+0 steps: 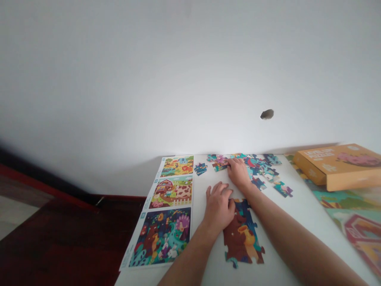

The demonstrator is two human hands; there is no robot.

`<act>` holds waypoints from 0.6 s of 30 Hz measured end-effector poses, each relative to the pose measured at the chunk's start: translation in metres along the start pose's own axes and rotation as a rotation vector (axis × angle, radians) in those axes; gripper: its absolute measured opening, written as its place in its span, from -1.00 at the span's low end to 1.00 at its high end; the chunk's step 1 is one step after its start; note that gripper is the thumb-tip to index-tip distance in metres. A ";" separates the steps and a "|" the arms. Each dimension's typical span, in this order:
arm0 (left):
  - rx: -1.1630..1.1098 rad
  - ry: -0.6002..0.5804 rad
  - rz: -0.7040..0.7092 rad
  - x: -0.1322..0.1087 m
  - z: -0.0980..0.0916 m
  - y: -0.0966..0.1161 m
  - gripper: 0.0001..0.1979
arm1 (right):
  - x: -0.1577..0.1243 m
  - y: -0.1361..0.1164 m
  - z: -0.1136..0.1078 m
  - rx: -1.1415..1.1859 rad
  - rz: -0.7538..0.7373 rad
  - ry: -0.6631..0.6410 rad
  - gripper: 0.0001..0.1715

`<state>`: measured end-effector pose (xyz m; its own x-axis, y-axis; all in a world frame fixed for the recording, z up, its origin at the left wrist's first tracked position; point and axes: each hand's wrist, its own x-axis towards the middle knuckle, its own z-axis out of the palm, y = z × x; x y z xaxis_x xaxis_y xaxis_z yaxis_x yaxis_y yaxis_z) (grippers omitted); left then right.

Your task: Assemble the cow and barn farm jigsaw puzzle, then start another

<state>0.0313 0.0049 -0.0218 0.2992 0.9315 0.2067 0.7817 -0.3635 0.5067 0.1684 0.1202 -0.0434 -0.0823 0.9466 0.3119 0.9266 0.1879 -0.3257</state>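
A partly joined jigsaw puzzle point(242, 238), showing a brown bear and a yellow-orange jar, lies on the white table in front of me. My left hand point(218, 208) rests at its upper left edge, fingers spread and holding nothing. Farther back, my right hand point(239, 172) reaches among the loose pieces. Its thumb and fingertips close on the edge of a puzzle piece point(219, 167) with pink and dark colours; the fingers partly cover it. More loose puzzle pieces point(258, 165) are heaped to the right of that hand, and a small blue piece group point(200, 169) sits apart on the left.
A reference sheet point(192, 222) with three pictures lies along the table's left side. At the right, an orange puzzle box point(336, 163) rests on a colourful printed sheet point(342, 204). A white wall point(190, 79) with a hole point(267, 114) stands behind the table.
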 end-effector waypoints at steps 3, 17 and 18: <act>0.000 0.002 0.007 -0.001 0.002 -0.001 -0.72 | -0.001 0.001 0.000 0.001 0.018 0.020 -0.50; 0.033 0.016 0.017 0.000 0.001 0.000 -0.75 | -0.001 -0.007 -0.006 0.106 -0.320 -0.127 -0.79; 0.036 0.020 0.015 0.000 0.001 0.000 -0.75 | -0.001 -0.007 -0.005 0.116 -0.333 -0.141 -0.79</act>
<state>0.0320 0.0045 -0.0227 0.3005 0.9254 0.2310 0.7962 -0.3767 0.4734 0.1636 0.1162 -0.0373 -0.4293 0.8538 0.2945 0.7935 0.5123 -0.3284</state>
